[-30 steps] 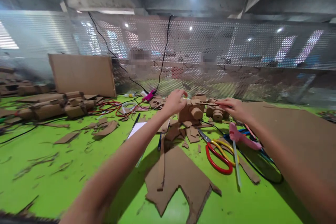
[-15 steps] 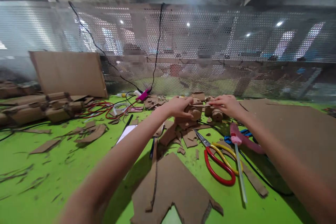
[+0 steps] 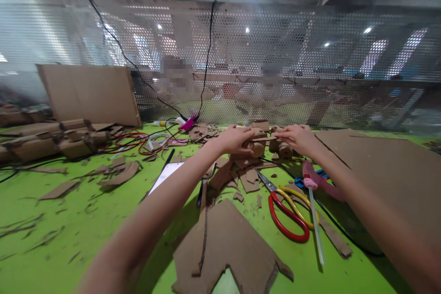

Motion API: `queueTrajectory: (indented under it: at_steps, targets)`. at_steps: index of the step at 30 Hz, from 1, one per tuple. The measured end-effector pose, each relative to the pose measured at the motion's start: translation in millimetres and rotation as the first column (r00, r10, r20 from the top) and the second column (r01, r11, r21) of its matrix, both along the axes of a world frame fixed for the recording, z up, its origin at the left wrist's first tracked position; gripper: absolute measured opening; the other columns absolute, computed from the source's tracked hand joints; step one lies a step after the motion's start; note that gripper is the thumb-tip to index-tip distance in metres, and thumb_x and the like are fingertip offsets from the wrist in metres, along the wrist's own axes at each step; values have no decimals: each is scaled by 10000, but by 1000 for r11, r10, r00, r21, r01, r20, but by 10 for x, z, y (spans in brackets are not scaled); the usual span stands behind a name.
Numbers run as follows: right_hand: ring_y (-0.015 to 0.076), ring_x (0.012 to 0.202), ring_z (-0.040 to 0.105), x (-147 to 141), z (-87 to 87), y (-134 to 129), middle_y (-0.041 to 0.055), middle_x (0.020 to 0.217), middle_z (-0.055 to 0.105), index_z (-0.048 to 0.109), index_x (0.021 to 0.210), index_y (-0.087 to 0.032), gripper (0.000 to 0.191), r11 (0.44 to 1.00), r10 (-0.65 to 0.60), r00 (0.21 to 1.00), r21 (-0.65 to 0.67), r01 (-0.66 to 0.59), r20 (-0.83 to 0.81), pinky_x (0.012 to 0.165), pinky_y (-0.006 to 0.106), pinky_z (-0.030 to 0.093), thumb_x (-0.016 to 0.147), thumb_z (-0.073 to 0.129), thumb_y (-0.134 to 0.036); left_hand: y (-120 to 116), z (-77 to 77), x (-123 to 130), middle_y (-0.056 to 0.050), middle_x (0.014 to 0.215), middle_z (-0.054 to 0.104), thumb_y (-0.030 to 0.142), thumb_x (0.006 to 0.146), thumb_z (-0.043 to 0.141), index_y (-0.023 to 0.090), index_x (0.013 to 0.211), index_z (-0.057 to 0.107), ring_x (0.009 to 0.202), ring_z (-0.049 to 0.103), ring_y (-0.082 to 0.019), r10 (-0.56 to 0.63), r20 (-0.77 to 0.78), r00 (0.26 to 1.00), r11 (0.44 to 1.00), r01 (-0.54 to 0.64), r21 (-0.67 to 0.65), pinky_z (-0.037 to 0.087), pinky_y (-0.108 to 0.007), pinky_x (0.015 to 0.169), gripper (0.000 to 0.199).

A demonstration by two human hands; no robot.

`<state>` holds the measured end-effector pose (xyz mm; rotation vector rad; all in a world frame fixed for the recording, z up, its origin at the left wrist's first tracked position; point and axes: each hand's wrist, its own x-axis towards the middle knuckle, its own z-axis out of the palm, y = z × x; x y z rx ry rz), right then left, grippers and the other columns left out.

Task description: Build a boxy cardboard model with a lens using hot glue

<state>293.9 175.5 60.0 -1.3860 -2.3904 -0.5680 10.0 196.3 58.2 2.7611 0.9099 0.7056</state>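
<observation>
My left hand (image 3: 237,140) is closed round the left side of a small cardboard model (image 3: 257,149) that has round, wheel-like parts. My right hand (image 3: 296,138) pinches the right end of a thin cardboard strip (image 3: 266,138), which spans the gap toward the left hand. Below the right fingers is another cardboard piece with a round disc (image 3: 285,150). Fingers hide part of the model, so how the strip joins it cannot be seen. Nearer to me lie scissors (image 3: 287,213) with one red and one yellow handle, and a pink glue gun (image 3: 320,183) with a translucent glue stick.
A notched cardboard sheet (image 3: 229,243) lies in front. Large cardboard (image 3: 386,170) covers the right side. Cardboard blocks (image 3: 37,147), red cables (image 3: 127,140) and scraps (image 3: 120,177) are at left. A phone (image 3: 165,177) lies by my left forearm. A perforated metal screen (image 3: 292,55) stands behind.
Both hands stay almost where they were on the cardboard, with only a slight shift of the fingers. The view has tilted a little, and more of the phone shows.
</observation>
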Motion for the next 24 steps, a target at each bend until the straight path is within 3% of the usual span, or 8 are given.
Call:
queueTrajectory:
  at_steps: [3, 8, 14, 20, 24]
  targets:
    - [239, 1035, 620, 3, -13, -33, 66, 1140, 738, 724, 1196, -332, 317, 999, -4, 1000, -45, 4, 7, 841, 393, 330, 992, 482, -318, 1, -19, 18, -127, 1336, 614, 350, 698, 808, 228, 895, 637, 1194, 567, -348, 19, -26, 999, 1000, -18, 21, 237, -430, 1085, 288]
    - [243, 1065, 626, 10, -33, -76, 70, 1170, 737, 712, 1224, -323, 335, 997, -7, 1000, -75, 9, 30, 807, 368, 357, 1000, 463, -319, -47, 45, 46, -117, 1269, 652, 384, 780, 722, 207, 850, 653, 1167, 598, -326, 89, -192, 977, 992, -70, 106, 292, -421, 1051, 202]
    - [253, 1050, 649, -20, -97, -51, 70, 1170, 745, 728, 1202, -311, 339, 997, -30, 999, -67, 31, 19, 809, 381, 382, 997, 458, -306, -141, 239, 131, -78, 1118, 686, 619, 784, 638, 211, 919, 630, 1037, 630, -292, 157, -353, 922, 987, -131, 99, 413, -405, 934, 430]
    - [254, 1058, 655, -24, -156, 4, 68, 1131, 762, 730, 1181, -293, 320, 999, -23, 999, -34, 24, 28, 900, 425, 379, 994, 471, -287, -89, 331, 363, -120, 1410, 549, 606, 745, 692, 241, 1046, 644, 1363, 413, -403, 217, -480, 850, 976, -199, 89, 346, -584, 1067, 476]
    - [260, 1099, 641, -18, -204, -19, 82, 1194, 736, 689, 1225, -269, 311, 999, 8, 998, 53, -11, 56, 946, 443, 372, 966, 519, -300, -30, 331, 393, -112, 1304, 624, 566, 739, 709, 266, 1140, 624, 1193, 573, -353, 228, -505, 833, 971, -233, 54, 437, -503, 993, 508]
